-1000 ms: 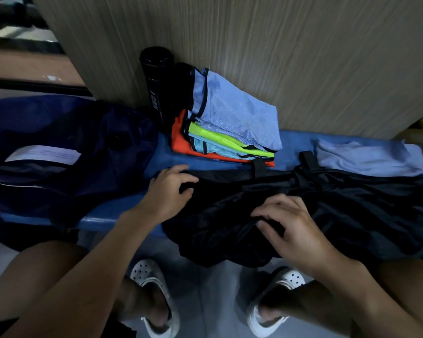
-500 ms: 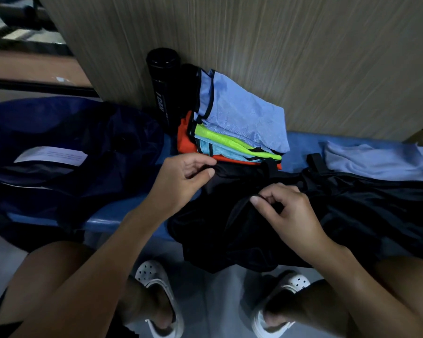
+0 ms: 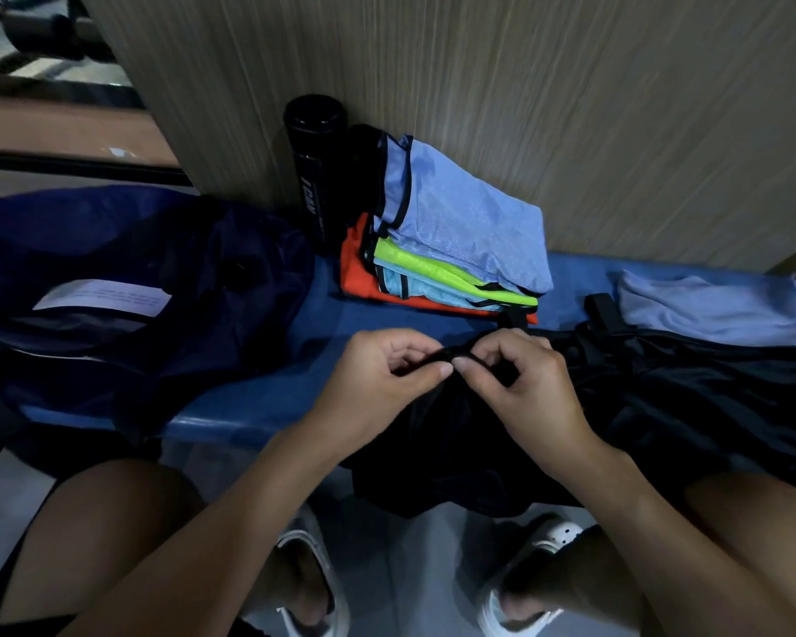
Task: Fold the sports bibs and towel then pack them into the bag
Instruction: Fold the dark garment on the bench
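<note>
A black bag lies slumped on the blue bench, its lower part hanging over the front edge. My left hand and my right hand meet at its top edge, each pinching the black rim between thumb and forefinger. Behind them sits a stack of folded bibs: light blue on top, then neon yellow, pale blue and orange. A light blue towel lies folded at the right, behind the bag.
A black bottle stands against the wooden wall panel, left of the bibs. A dark navy bag with a white label covers the bench's left end. My knees and white shoes are below the bench edge.
Both hands have come together at the bag's top edge. The left one left the bag's left corner, and the right one rose from the crumpled fabric. Each now pinches the rim.
</note>
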Demonstrator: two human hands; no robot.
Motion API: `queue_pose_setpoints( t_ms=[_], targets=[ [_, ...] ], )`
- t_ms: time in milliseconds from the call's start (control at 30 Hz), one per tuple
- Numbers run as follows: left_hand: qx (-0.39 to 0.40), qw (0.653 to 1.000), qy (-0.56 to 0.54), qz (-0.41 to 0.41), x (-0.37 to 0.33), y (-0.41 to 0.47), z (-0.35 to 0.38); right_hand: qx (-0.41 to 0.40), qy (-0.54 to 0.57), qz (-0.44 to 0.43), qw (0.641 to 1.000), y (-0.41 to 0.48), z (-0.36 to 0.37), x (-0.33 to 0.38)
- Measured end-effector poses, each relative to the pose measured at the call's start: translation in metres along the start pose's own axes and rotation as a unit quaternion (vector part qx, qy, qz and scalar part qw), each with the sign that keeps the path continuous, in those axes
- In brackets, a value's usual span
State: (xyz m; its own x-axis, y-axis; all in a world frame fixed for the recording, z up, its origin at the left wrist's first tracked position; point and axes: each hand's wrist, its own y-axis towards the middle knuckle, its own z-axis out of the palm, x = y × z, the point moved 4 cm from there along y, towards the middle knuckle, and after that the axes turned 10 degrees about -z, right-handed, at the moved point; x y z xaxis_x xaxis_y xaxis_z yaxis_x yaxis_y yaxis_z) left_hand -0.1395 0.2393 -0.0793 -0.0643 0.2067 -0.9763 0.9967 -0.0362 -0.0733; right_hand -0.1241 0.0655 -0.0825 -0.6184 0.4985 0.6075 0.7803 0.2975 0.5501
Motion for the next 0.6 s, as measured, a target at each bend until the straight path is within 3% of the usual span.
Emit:
queue_pose_setpoints(
  t_ms=[200, 367, 467, 600],
  targets=[
    [-0.065, 0.997, 0.041, 0.013, 0.002, 0.003, -0.004, 0.031, -0.005, 0.021, 0.999, -0.027, -0.019, -0.002],
    [-0.065, 0.996, 0.061, 0.010, 0.003, 0.000, 0.006, 0.150, 0.012, -0.044, 0.988, -0.066, -0.025, -0.007],
    [-0.061, 0.996, 0.064, -0.005, 0.006, -0.003, 0.013, 0.240, -0.054, -0.030, 0.969, -0.083, -0.020, -0.016],
    [-0.064, 0.995, 0.075, -0.017, 0.008, -0.007, 0.015, 0.269, -0.111, -0.050, 0.955, -0.087, -0.013, -0.018]
  ],
)
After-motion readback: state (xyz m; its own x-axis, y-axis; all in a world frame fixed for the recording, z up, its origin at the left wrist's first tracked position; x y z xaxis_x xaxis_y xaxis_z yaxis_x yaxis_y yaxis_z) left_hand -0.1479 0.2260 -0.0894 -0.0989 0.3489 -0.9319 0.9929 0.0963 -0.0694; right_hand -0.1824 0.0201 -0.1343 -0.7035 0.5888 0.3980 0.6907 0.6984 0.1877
